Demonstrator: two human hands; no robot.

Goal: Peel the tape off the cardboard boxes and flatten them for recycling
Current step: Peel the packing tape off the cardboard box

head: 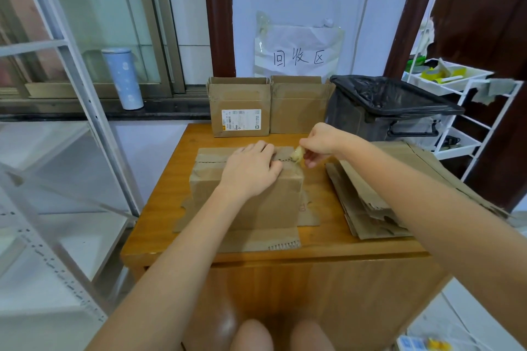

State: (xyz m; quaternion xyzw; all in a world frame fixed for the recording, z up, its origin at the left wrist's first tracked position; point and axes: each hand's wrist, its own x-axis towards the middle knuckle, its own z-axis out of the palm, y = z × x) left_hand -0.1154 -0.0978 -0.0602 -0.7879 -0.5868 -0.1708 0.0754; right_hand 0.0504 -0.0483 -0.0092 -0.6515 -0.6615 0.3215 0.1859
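A brown cardboard box (271, 199) stands on the wooden table (319, 248) with its flaps spread out. My left hand (251, 169) lies flat on the box's top, fingers straight, pressing it down. Just beyond the box's far right corner, my right hand (320, 142) pinches a crumpled, yellowish wad of peeled tape (297, 154). Two more boxes stand at the table's back: one with a white label (239, 107) and a plain one (298, 105), both with open tops.
A stack of flattened cardboard (376, 196) lies on the table's right side. A bin lined with a black bag (390, 107) stands behind it. A white wire rack (453, 111) is at the right, a white metal shelf frame (85, 111) at the left.
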